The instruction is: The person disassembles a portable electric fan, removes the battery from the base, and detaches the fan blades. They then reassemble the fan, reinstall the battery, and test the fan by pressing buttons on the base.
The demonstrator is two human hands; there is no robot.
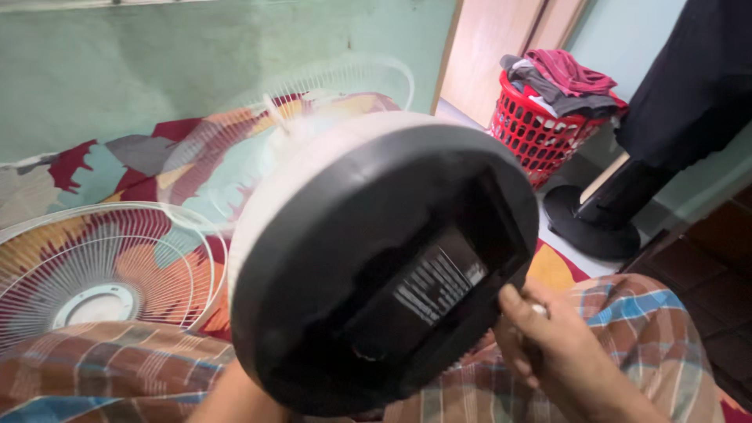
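Observation:
A round fan base (376, 258), white on its rim and dark grey underneath with a label panel, is held up close to the camera, its underside facing me. My right hand (548, 345) grips its lower right edge, thumb pressed against the rim. My left forearm (235, 395) reaches up under the base at the bottom; the left hand itself is hidden behind the base. Behind the base, a blurred white fan grille (313, 102) rises over the mat.
Another white wire fan grille (102, 270) lies at the left on a colourful patterned mat (102, 164). A red laundry basket (540, 129) full of clothes stands at the back right by a doorway. A black round stand (595, 223) sits on the floor at right.

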